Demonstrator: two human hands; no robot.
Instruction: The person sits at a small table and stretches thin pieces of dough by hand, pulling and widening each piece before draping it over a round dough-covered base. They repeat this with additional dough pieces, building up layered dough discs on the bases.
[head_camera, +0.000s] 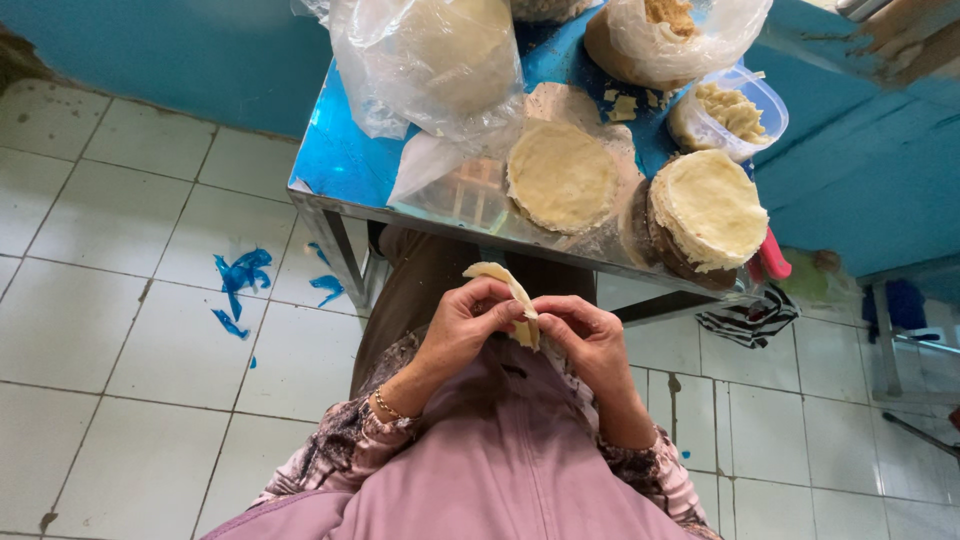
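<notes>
Pale folded dough piece (508, 300) sits pinched between our left hand (462, 330) and right hand (590, 340), fingers closed on its edge, held below the blue surface (340, 160) with its dough rounds (562, 175).

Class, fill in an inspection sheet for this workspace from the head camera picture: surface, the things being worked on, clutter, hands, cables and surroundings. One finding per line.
Surface: small metal table with a blue top, crowded with dough goods.
Job's things: folded dough piece held between both hands above the lap; flat dough round on the table; stack of dough rounds at the table's right edge.
Clutter: clear plastic bag with dough, second bag, plastic tub of filling.
Hands: left hand and right hand both pinch the dough piece's edge.
Cables: nothing seen.
Surroundings: white tiled floor with blue paint smears; blue wall.
</notes>
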